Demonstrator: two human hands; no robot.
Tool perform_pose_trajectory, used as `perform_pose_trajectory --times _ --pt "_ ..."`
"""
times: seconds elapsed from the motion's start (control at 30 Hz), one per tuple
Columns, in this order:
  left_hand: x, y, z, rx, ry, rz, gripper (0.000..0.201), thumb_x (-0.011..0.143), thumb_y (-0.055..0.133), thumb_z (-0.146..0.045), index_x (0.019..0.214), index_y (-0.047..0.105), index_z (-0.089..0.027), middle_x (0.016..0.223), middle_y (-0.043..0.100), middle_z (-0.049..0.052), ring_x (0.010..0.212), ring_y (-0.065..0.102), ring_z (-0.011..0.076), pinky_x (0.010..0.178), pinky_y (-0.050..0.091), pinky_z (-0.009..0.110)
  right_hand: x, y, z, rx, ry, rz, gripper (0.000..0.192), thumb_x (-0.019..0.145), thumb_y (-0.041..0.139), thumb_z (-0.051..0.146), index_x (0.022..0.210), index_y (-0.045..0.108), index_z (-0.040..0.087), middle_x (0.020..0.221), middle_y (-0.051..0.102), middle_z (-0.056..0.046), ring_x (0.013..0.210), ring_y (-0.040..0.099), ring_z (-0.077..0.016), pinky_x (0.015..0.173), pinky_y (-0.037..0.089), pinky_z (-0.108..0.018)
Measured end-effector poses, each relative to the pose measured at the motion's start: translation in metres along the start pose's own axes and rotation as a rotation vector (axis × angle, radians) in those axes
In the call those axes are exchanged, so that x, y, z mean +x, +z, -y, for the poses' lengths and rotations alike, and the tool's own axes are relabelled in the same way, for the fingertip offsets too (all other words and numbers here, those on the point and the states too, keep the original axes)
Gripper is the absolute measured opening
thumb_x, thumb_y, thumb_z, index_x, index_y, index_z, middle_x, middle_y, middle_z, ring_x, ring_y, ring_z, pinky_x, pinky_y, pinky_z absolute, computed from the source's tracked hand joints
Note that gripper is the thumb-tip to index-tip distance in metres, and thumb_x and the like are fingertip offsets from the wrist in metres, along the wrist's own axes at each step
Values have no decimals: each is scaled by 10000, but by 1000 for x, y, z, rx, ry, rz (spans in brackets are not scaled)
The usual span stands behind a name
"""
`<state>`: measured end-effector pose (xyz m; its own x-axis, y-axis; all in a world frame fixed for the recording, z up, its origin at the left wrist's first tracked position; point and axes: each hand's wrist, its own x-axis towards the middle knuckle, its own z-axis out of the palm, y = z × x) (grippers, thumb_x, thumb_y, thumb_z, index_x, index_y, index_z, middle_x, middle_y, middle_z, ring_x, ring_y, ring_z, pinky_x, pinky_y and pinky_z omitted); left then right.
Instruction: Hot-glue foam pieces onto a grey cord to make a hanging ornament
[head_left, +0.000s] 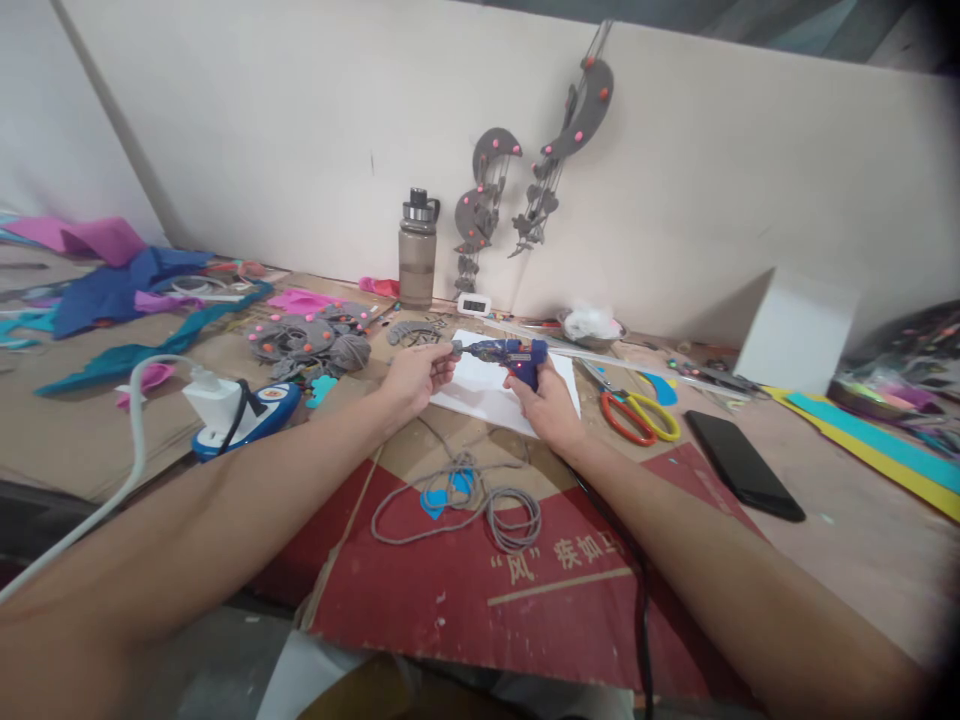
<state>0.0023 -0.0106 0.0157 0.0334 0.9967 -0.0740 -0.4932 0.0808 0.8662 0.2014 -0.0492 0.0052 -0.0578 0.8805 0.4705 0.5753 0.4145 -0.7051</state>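
Note:
My right hand (551, 405) grips the handle of a blue glue gun (510, 355), which points left over a white sheet of paper (487, 395). My left hand (416, 378) is at the gun's nozzle, fingers pinched on something small and grey that I cannot make out. A loose grey cord (480, 500) lies coiled on the red and brown cardboard (525, 580) in front of me, with small blue felt pieces (446, 495) among its loops. The gun's black cable (637, 590) runs back along my right forearm.
Scissors with red and yellow handles (641, 415) and a black phone (742, 465) lie to the right. A power strip with a white plug (240, 410), grey felt pieces (315, 340), a water bottle (418, 250), coloured felt scraps (127, 285) and a white box (795, 330) surround the work spot.

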Motion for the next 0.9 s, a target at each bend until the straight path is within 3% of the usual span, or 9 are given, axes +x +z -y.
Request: perform_pose_trajectory --times 0.9 --pt "-2 3 -1 -7 -16 1 63 759 626 -113 701 639 -92 630 650 56 486 542 66 485 449 181 -1 -1 1 -10 13 -3 258 811 526 374 997 560 199 919 630 -60 655 546 -162 657 481 -332"
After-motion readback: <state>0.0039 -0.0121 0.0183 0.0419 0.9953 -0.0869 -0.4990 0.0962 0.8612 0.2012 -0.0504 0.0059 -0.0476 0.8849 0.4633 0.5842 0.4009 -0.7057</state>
